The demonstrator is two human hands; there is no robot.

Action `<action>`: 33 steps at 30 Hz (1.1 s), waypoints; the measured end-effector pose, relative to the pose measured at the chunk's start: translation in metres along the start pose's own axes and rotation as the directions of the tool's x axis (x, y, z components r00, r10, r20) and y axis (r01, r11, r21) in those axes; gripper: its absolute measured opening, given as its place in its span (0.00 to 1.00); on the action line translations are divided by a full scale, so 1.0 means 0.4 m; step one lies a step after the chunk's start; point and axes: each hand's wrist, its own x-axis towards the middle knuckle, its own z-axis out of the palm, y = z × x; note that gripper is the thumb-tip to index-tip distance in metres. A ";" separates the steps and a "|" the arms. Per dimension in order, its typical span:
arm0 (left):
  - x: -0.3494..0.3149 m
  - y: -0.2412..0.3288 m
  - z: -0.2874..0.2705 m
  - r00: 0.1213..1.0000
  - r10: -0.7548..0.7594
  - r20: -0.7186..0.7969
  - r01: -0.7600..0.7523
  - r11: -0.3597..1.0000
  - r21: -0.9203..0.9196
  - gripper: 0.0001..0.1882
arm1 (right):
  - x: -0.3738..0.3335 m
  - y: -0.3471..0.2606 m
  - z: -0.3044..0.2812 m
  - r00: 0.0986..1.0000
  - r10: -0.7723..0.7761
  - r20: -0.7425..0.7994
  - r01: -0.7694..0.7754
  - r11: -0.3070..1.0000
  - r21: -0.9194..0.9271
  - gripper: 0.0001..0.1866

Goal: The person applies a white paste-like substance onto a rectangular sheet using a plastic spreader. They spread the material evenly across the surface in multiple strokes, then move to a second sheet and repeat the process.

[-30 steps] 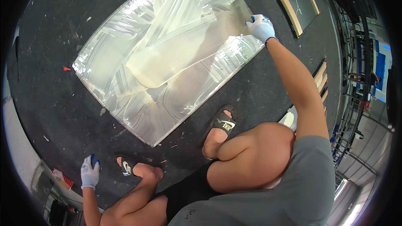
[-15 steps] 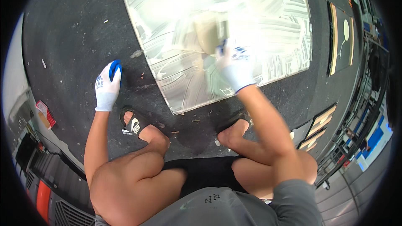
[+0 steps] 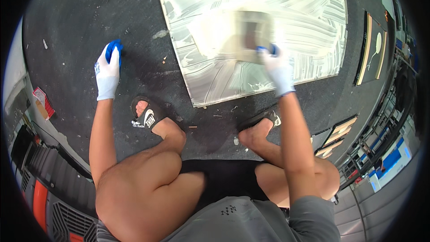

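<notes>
In front of me lies a large rectangular slab [image 3: 204, 83], its surface smeared with wet white paste in streaks and curved ridges. My right hand [image 3: 277, 69], in a white glove with blue finger coating, is closed on a flat rectangular trowel [image 3: 252, 36]. Motion blurs the trowel, which is over the middle of the slab against the paste. Off to the left, my left hand [image 3: 108, 69], in a matching glove, hovers over the dark floor beside the slab. Its fingers are curled in, and nothing shows in them.
I squat on a dark floor [image 3: 89, 13] between my sandalled feet [image 3: 150, 118]. Wood-edged dark panels [image 3: 374, 54] lie at the right, and more [image 3: 340, 132] lie nearer me. A red-and-white packet [image 3: 44, 103] is at the far left, with small debris scattered about.
My right hand has swept the trowel rightward across the slab, and its flat face is now turned more into view. My left hand appears slightly higher; the whole view has shifted a little.
</notes>
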 end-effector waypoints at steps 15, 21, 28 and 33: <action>0.126 0.068 0.040 0.954 0.297 -0.041 -0.290 0.948 0.128 0.23 | -0.120 0.011 0.023 0.909 -0.382 -0.168 0.231 0.796 -0.560 0.15; 0.137 0.045 0.046 0.956 0.291 -0.045 -0.287 0.955 0.076 0.24 | -0.368 -0.186 0.177 0.874 -0.473 0.113 0.486 0.841 -0.238 0.11; 0.141 -0.003 0.032 0.951 0.303 -0.056 -0.300 0.953 0.051 0.25 | -0.295 -0.066 0.149 0.965 -0.223 0.140 0.242 0.962 -0.131 0.22; 0.126 -0.003 0.018 0.956 0.292 -0.037 -0.289 0.955 0.060 0.25 | -0.158 0.187 -0.085 0.991 -0.086 -0.101 0.053 0.954 -0.294 0.21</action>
